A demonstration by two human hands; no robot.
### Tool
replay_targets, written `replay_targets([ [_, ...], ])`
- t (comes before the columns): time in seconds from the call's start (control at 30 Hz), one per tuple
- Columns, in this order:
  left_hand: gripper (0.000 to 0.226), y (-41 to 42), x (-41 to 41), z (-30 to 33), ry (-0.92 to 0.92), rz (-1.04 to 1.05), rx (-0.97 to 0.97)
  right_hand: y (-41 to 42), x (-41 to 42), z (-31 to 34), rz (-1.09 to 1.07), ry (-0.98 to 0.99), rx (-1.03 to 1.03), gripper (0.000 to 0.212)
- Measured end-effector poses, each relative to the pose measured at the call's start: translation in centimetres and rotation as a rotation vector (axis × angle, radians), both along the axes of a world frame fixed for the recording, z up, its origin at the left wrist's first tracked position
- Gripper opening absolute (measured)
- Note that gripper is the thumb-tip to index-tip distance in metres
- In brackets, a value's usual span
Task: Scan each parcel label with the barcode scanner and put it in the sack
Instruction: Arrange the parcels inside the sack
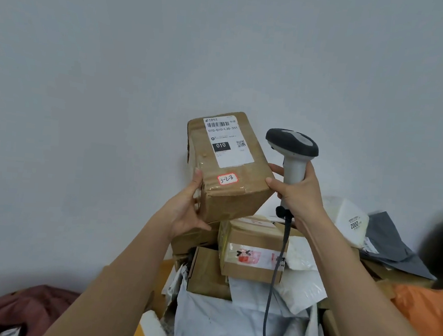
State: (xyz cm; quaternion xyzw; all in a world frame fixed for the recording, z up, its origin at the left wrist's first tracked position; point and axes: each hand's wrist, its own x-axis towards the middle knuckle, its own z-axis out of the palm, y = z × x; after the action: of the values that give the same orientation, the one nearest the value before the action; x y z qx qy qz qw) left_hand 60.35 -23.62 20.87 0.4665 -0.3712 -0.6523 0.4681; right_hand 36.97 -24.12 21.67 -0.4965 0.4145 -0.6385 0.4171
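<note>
A brown cardboard parcel [229, 184] wrapped in clear tape is held up in front of the wall, tilted, with its white shipping label [228, 141] facing me and a small red-edged sticker below it. My left hand [187, 207] grips its lower left corner from underneath. My right hand [296, 193] grips the handle of a grey and white barcode scanner [293, 150], whose dark head sits just right of the parcel. The right fingertips also touch the parcel's right edge. The scanner's grey cable [276, 274] hangs down over the pile.
Below the hands lies a pile of parcels: a taped cardboard box [253, 253], more brown boxes, white poly mailers [228, 318], a grey mailer [393, 244] and an orange bag [427, 309] at right. A dark reddish sack [15, 310] lies at lower left. A plain wall fills the background.
</note>
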Motion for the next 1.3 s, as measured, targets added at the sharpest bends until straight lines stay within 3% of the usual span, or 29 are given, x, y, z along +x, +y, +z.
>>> replay_targets([
  [0.1, 0.101, -0.4, -0.9, 0.9, 0.013, -0.062, -0.064, -0.2, -0.1, -0.3, 0.005, 0.036, -0.015, 0.062],
  [0.27, 0.06, -1.5, -3.5, 0.3, -0.12, 0.111, -0.109, -0.8, 0.0, -1.5, -0.009, 0.045, 0.077, 0.06],
  [0.5, 0.063, -2.6, -5.7, -1.6, -0.383, 0.315, -0.156, -1.3, -0.7, -3.7, -0.015, 0.019, 0.251, 0.045],
  [0.67, 0.048, -2.5, -7.3, -3.3, -0.547, 0.447, -0.208, -1.4, -1.5, -4.1, -0.042, -0.015, 0.261, 0.037],
  [0.83, 0.041, -2.6, -8.2, -4.1, -0.677, 0.464, -0.251, -0.5, -1.2, -1.9, -0.128, 0.078, 0.236, 0.019],
  [0.93, 0.041, -2.7, -8.1, -4.4, -0.704, 0.469, -0.256, 0.5, -0.9, 0.7, -0.082, 0.07, 0.227, 0.006],
  [1.1, 0.04, -2.8, -7.7, -4.3, -0.7, 0.467, -0.236, 2.5, -0.8, 4.1, 0.029, 0.104, 0.184, 0.025],
  [1.3, 0.04, -2.8, -7.2, -3.9, -0.671, 0.477, -0.229, 4.9, 0.3, 6.0, 0.059, 0.121, 0.134, 0.021],
])
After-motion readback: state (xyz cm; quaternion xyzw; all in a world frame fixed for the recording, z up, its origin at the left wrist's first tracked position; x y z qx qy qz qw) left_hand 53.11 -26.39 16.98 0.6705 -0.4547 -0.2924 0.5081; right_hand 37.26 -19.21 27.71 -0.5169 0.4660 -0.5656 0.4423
